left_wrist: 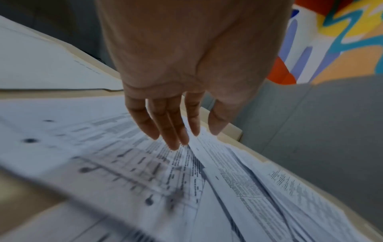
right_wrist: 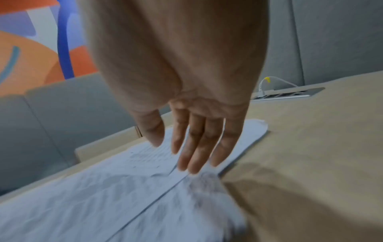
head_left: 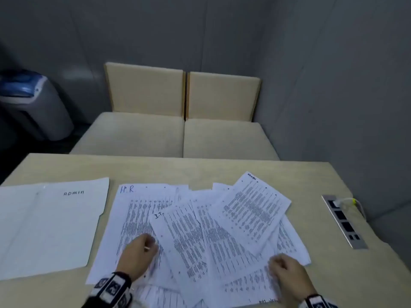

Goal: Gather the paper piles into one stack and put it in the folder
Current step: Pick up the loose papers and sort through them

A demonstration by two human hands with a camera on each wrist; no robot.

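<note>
Resting open on scattered papers (head_left: pixel 200 230): both hands.

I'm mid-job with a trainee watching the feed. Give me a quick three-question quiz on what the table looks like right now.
1. True or false: the printed sheets are already squared into one stack.
2. Which word is handwritten on the white folder left of the sheets? A) ADMIN B) SALES C) LEGAL
3. Fill in: both the left hand and the right hand are over the ____, with fingers straight in the wrist views.

Key:
1. False; they lie fanned and overlapping on the table.
2. A.
3. Sheets; neither has a grip on anything.
</note>
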